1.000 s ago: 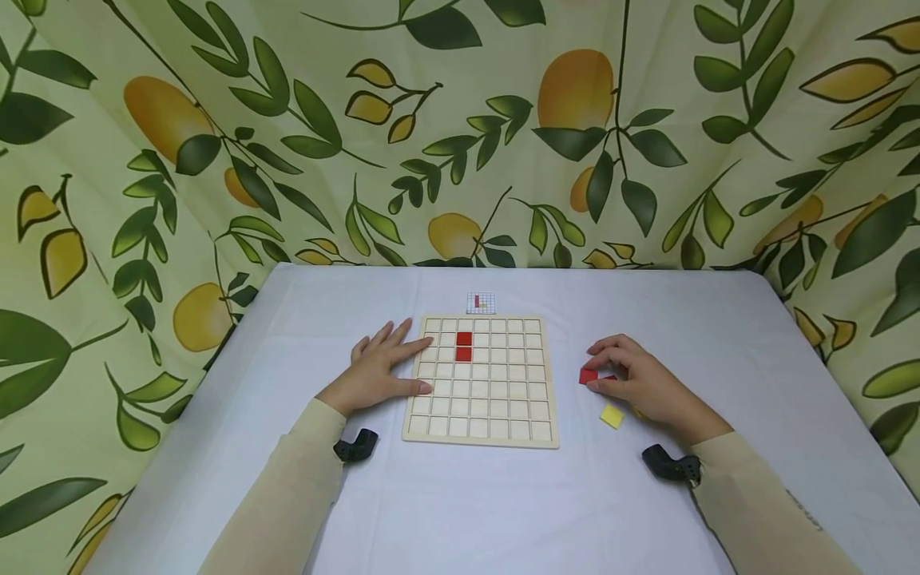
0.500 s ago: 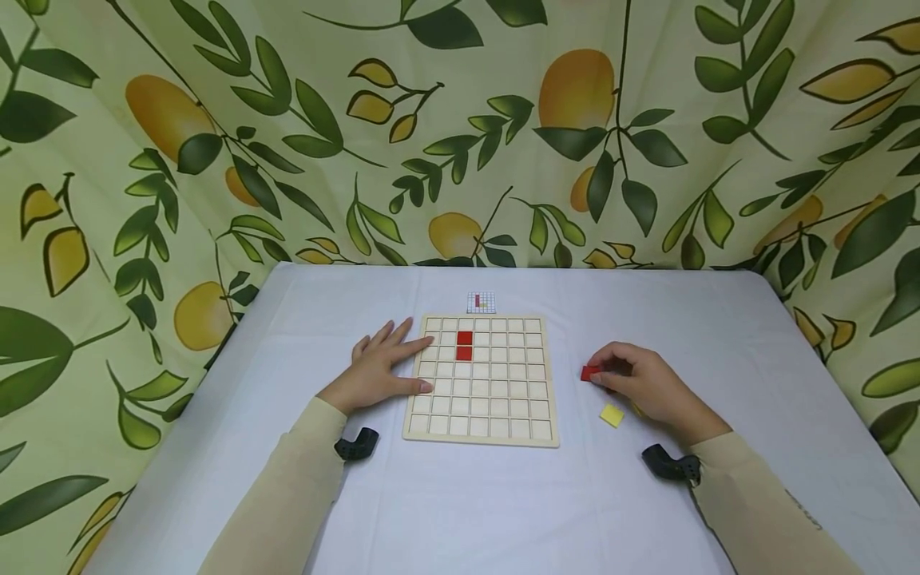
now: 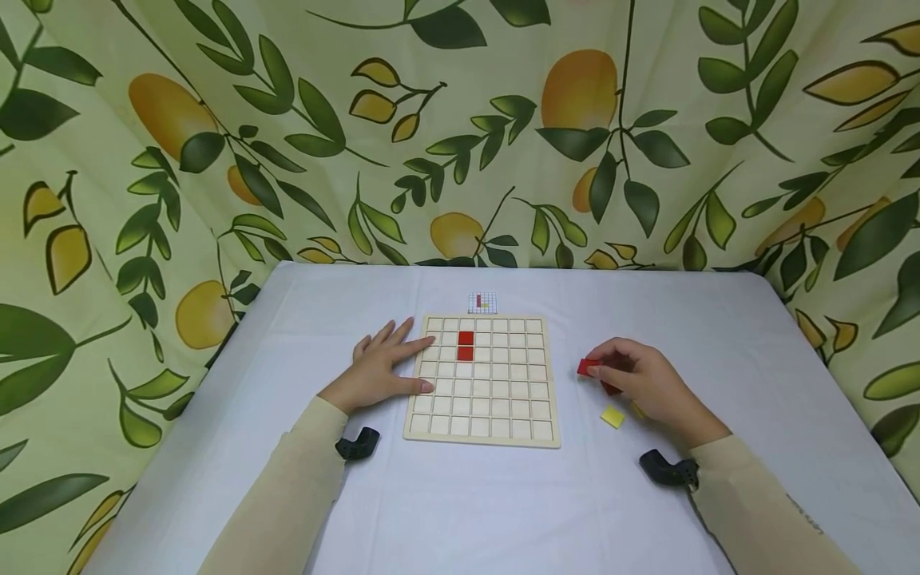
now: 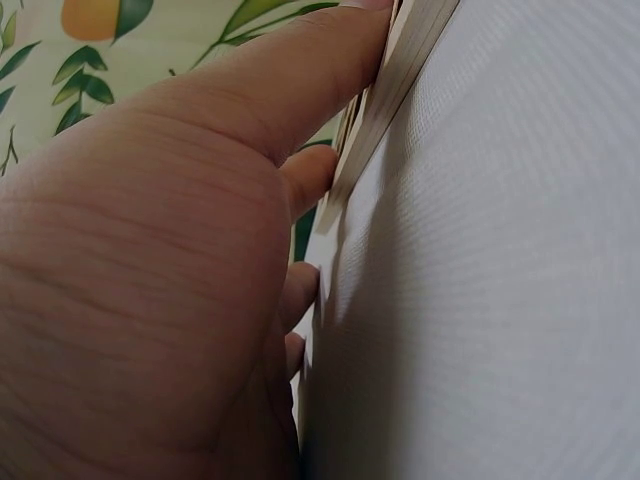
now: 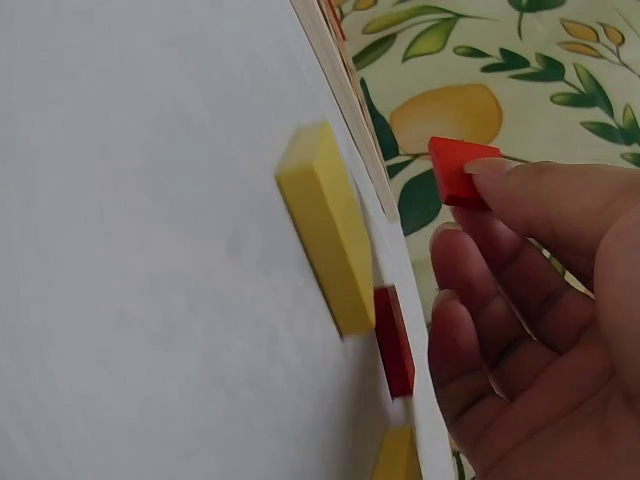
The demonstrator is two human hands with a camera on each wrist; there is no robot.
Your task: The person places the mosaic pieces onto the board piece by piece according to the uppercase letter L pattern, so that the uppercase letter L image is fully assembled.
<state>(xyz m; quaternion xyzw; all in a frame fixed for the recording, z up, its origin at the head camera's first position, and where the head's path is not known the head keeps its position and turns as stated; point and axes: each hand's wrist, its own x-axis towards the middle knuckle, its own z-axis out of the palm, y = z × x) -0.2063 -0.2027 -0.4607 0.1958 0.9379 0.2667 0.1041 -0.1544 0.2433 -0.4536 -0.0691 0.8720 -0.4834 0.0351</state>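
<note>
Right hand [image 3: 640,382] pinches red tile [image 3: 588,366] off table; left hand [image 3: 381,365] flat, fingers straight, on board [image 3: 481,423] edge; board holds two red tiles [image 3: 465,345].

No words, numbers or brand names can be read in any of the views. The nearest thing to a sign is the small pattern card [image 3: 482,302] lying on the table at twelve o'clock from the wooden grid board [image 3: 481,380]: it shows a printed grid with a few red cells and what may be a yellow one, too small to make out further. A faint dark mark on the right sleeve [image 3: 803,511], at five o'clock, could be lettering but is illegible.
</note>
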